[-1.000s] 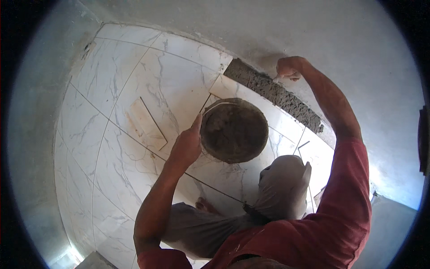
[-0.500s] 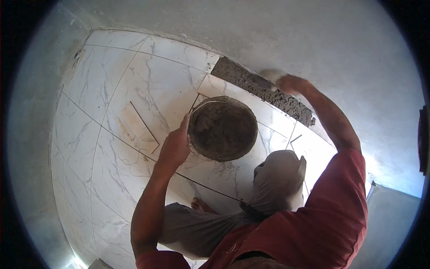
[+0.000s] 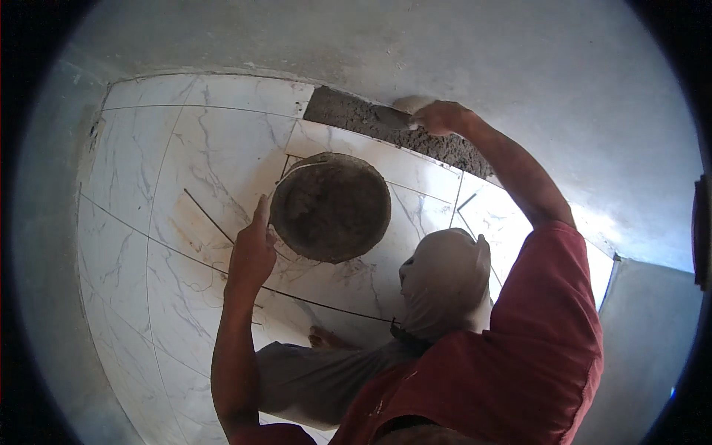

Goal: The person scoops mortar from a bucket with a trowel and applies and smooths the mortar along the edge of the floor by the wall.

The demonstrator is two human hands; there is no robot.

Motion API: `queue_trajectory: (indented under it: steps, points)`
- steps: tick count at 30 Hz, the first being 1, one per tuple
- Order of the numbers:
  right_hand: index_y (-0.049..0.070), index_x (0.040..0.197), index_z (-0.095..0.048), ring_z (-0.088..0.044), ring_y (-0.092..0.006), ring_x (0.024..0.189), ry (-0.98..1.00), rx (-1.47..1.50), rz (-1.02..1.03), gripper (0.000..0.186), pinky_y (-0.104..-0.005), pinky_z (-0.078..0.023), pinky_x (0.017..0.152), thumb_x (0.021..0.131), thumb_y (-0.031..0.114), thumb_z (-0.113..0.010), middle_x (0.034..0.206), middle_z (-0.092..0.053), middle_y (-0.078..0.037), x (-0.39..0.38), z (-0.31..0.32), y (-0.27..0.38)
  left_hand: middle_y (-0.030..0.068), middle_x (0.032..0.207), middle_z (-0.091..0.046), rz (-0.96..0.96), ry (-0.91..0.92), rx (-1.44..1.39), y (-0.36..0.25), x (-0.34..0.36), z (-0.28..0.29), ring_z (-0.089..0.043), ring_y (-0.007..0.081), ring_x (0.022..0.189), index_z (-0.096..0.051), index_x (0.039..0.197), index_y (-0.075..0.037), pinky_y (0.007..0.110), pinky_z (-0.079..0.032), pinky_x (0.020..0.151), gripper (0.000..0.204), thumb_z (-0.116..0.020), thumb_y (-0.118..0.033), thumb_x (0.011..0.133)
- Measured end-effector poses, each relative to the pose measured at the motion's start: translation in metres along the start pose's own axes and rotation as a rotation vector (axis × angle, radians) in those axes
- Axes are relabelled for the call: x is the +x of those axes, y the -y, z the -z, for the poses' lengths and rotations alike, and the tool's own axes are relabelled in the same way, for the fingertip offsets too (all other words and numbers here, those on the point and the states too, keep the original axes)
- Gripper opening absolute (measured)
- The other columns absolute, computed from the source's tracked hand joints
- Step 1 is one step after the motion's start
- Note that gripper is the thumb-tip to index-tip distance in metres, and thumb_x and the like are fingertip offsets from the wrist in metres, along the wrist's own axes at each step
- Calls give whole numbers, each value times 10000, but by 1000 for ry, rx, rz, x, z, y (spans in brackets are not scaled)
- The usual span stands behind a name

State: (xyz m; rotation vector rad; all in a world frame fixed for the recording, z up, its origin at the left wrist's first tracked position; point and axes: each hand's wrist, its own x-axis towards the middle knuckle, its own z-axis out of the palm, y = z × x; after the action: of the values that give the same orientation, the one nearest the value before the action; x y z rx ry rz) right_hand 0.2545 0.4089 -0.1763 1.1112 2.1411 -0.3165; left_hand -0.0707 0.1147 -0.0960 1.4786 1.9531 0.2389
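My right hand (image 3: 443,119) grips a trowel, its grey blade (image 3: 391,116) lying over a strip of rough grey mortar (image 3: 341,110) along the foot of the back wall. A round, mortar-crusted bucket (image 3: 331,211) with a wire handle stands on white marbled tiles (image 3: 119,163), just in front of that strip. At the bucket's left edge is my left hand (image 3: 254,248), closed on it with the index finger lying along the side; the other fingertips are partly hidden.
Plastered grey walls (image 3: 519,59) rise at the back and both sides. My bent knee (image 3: 441,278) in grey trousers is right of and below the bucket, and my bare foot (image 3: 325,337) shows beneath it. A narrow loose tile piece (image 3: 194,226) lies left of the bucket.
The whole scene has shifted left in view. My right hand has come down from near the wall, and the trowel blade now lies over the mortar. My left hand stays at the bucket's edge.
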Motion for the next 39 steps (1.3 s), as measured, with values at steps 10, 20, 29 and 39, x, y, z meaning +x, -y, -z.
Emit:
queue_trajectory:
  steps: [10,20,29,39]
  points:
    - [296,1239,-544,-614,-228,1033,-162,-106,-94,367,-402,-478,934,955,176,-345,1221,-594,-8,-124,-151,-145,129,680,-555,-30,-14,-46,20,5,-5,-555,221,585,-266,1445,-113,361,-484,621,633,-453,-8,849]
    - [283,1303,-497,-559,-273,1133,-2,160,-256,373,-422,-441,979,976,302,-318,1272,-562,-13,-88,-63,-35,100,673,-542,-52,-7,-37,31,4,-6,-559,176,563,-254,1455,-126,328,-504,601,699,-454,1,797]
    - [223,1223,-558,-645,-329,895,-24,123,-281,336,-462,-524,783,927,225,-400,1032,-659,-97,-195,-185,-148,88,674,-547,2,46,-60,25,16,-1,-549,155,559,-261,1456,-140,301,-502,583,690,-410,5,799]
    - [143,1218,-546,-580,-314,473,-791,23,-56,339,-433,-461,414,897,249,-537,552,-574,-153,-163,-217,-120,99,717,-566,111,165,-160,-10,23,9,-544,162,580,-307,1433,-139,315,-501,546,575,-396,10,885]
